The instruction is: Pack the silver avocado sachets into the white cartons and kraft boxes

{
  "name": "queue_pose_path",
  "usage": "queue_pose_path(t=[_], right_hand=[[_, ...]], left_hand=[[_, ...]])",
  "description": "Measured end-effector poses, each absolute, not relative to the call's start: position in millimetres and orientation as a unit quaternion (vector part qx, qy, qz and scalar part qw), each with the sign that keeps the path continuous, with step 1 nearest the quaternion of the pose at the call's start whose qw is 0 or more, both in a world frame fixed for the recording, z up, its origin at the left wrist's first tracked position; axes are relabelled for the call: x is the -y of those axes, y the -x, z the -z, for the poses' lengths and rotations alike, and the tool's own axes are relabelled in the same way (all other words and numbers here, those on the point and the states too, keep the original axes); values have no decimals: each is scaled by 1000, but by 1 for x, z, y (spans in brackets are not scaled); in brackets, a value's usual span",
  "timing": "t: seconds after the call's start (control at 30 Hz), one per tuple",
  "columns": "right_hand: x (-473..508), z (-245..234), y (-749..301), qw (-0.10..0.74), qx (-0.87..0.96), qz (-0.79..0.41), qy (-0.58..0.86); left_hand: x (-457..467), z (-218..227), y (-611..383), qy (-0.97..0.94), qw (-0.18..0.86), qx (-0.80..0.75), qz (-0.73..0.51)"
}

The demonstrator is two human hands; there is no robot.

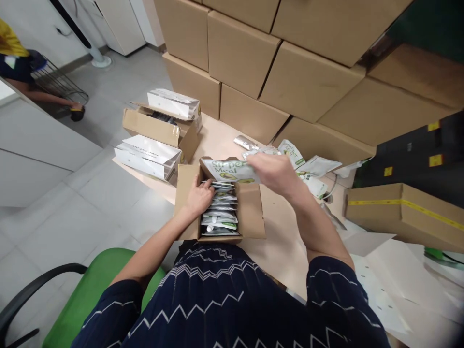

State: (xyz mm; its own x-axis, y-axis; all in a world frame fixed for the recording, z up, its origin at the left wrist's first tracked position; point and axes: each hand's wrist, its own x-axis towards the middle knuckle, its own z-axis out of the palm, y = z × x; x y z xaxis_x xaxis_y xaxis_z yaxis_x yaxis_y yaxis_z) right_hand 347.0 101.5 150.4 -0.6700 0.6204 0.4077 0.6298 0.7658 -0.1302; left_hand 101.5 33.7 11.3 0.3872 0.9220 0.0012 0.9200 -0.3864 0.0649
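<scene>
An open cardboard box (250,212) sits on the table edge in front of me, with several white and green pouches (221,215) standing in a row inside. My left hand (198,195) rests on the box's left wall, fingers curled over the pouches and pressing them. My right hand (275,173) grips a white and green "Super Meal" pouch (228,170) flat above the far end of the box. More loose pouches (308,169) lie on the table just behind my right hand.
Stacked cardboard cartons (275,63) wall the back of the table. Another open box with white packets (159,130) stands to the left. A taped box (402,212) and flat white sheets (395,280) lie right. Green chair (90,295) below; a person (18,63) crouches far left.
</scene>
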Motion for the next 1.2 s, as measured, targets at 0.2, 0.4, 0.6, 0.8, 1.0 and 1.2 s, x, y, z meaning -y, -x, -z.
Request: queue_pose_path(t=[0.2,0.4,0.6,0.8,1.0,1.2], right_hand=[[-100,-127,-276,-34,954,53,294],[-128,-102,-221,-139,947,-18,288],[-148,-59,-210,-143,940,-83,298],[-146,-50,-239,-218,887,-159,374],[-154,-39,-240,-190,864,-224,409],[-164,-19,-227,-183,853,-250,419]], left_hand=[[-34,-13,-104,-832,25,-554,-5],[-35,-11,-104,-826,35,-563,-23],[-34,-14,-104,-821,42,-569,-24],[-33,-13,-102,-825,40,-562,-28],[-34,-5,-100,-835,19,-550,-15],[-37,-5,-99,-830,40,-555,-44]])
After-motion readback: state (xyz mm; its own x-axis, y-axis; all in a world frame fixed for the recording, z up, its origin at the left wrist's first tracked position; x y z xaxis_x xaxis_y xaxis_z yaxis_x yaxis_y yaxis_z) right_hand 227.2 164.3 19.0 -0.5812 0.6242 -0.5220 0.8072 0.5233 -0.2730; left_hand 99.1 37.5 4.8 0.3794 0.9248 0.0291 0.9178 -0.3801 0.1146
